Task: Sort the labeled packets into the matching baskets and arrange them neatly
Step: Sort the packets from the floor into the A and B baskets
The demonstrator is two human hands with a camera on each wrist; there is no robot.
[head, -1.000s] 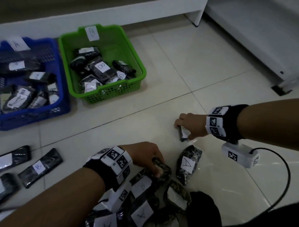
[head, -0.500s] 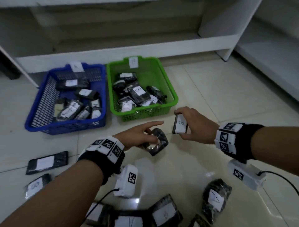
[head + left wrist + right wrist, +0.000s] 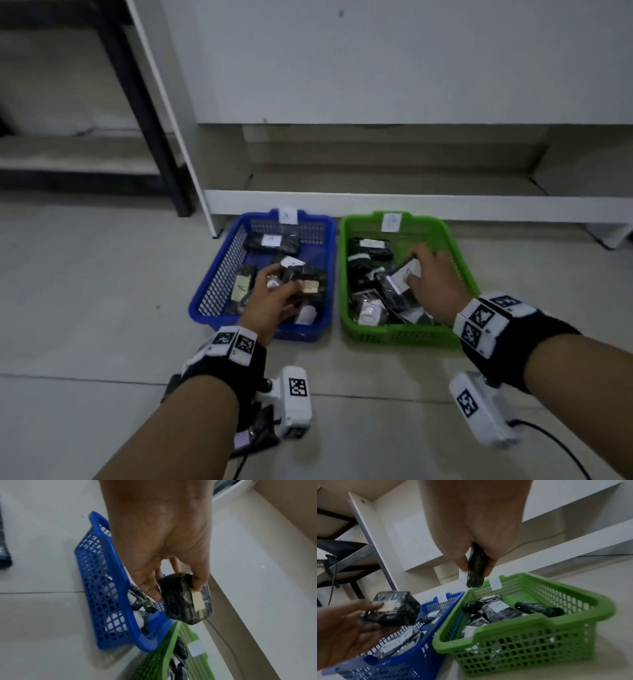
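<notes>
Two baskets stand side by side on the floor: a blue basket (image 3: pixel 219 274) tagged A and a green basket (image 3: pixel 459 270) tagged B, both holding several dark wrapped packets with white labels. My left hand (image 3: pixel 274 291) hovers over the blue basket and pinches a chunky dark packet (image 3: pixel 185 600) between thumb and fingers; the same packet (image 3: pixel 393 608) shows in the right wrist view. My right hand (image 3: pixel 431 277) is over the green basket, gripping a flat packet (image 3: pixel 475 568) with a white label (image 3: pixel 406 272) marked B.
A white shelf unit (image 3: pixel 376 202) runs just behind the baskets, with a dark metal rack leg (image 3: pixel 150 130) to the left. One packet (image 3: pixel 253 435) lies on the tiled floor under my left forearm. A black cable (image 3: pixel 555 445) trails from the right wrist camera.
Both hands lifted packets from the floor pile and carried them forward; the left now hangs over the blue basket, the right over the green one. The head view swung up toward the shelf.
</notes>
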